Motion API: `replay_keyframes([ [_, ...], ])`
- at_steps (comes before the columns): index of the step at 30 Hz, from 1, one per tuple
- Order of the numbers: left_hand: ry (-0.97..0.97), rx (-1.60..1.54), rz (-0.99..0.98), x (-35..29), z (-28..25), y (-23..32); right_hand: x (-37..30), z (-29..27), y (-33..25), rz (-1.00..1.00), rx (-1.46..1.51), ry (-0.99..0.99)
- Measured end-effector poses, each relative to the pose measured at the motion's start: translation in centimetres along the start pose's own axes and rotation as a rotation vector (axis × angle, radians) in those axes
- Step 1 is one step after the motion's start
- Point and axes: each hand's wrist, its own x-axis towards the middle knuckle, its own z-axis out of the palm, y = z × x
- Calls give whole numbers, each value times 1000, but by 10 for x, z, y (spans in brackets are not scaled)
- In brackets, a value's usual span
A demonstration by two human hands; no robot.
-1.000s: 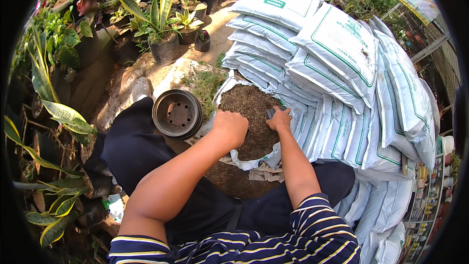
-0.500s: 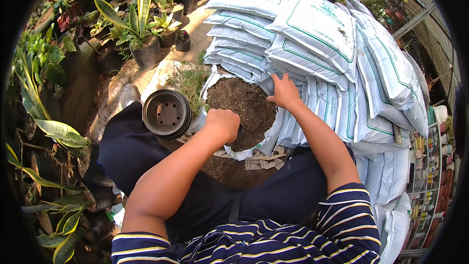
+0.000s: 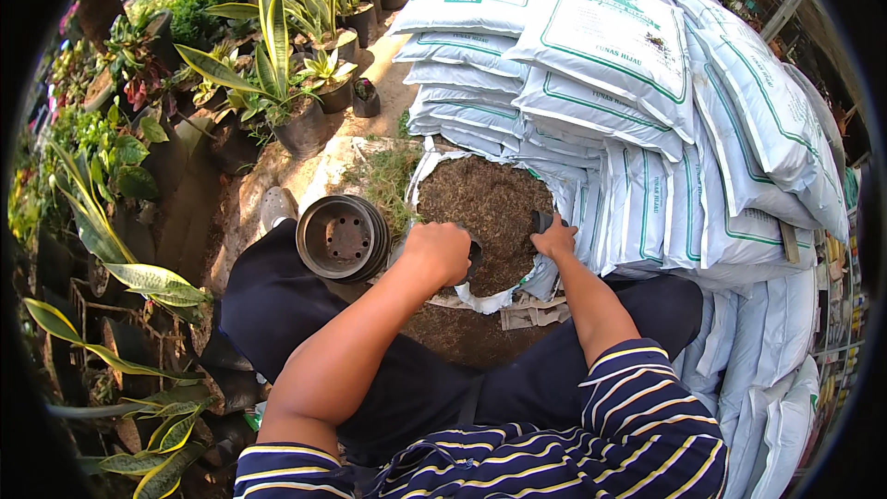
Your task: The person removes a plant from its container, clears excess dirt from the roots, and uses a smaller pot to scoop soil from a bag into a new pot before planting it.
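Note:
An open white sack [image 3: 422, 187] full of brown, crumbly potting soil [image 3: 485, 212] stands between my knees. At its near left rim my left hand [image 3: 438, 254] is closed in a fist around a dark, curved object [image 3: 474, 259]; most of that object is hidden behind the fingers. My right hand [image 3: 556, 238] reaches to the sack's right side, with thumb and fingers around a small black object [image 3: 541, 221] over the soil's edge. Its kind is not clear. Left of the sack, a stack of black plastic pots [image 3: 338, 238] with drainage holes rests beside my left leg.
White sacks with green print [image 3: 605, 32] are piled high behind and right of the open sack. Potted snake plants [image 3: 277, 65] and other greenery line the left. A tuft of grass [image 3: 386, 180] grows beside the sack. My left shoe [image 3: 276, 207] stands beyond the pots.
My right hand has come down from the sack's far right rim, where its fingers were spread, and now holds the small black object. The left hand stays in a fist. The whole view has shifted slightly.

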Motion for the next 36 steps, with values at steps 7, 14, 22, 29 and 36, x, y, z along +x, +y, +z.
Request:
replay_keyframes([
  [7, -49, -8, -12, 3, -4, 0, -25, -24, -30, -112, 37, -75],
  [14, -41, -2, -3, 12, -8, -2, -89, -71, -69, -314, -83, 260],
  [22, -15, 4, 57, 13, -6, 7, -136, -115, -81, -749, -323, 543],
  [29, -16, 19, 44, 17, -2, 6, -99, -122, -72, -719, -262, 636],
  [36, -68, -10, -2, 16, -2, -10, -10, -79, -37, -325, -191, 411],
])
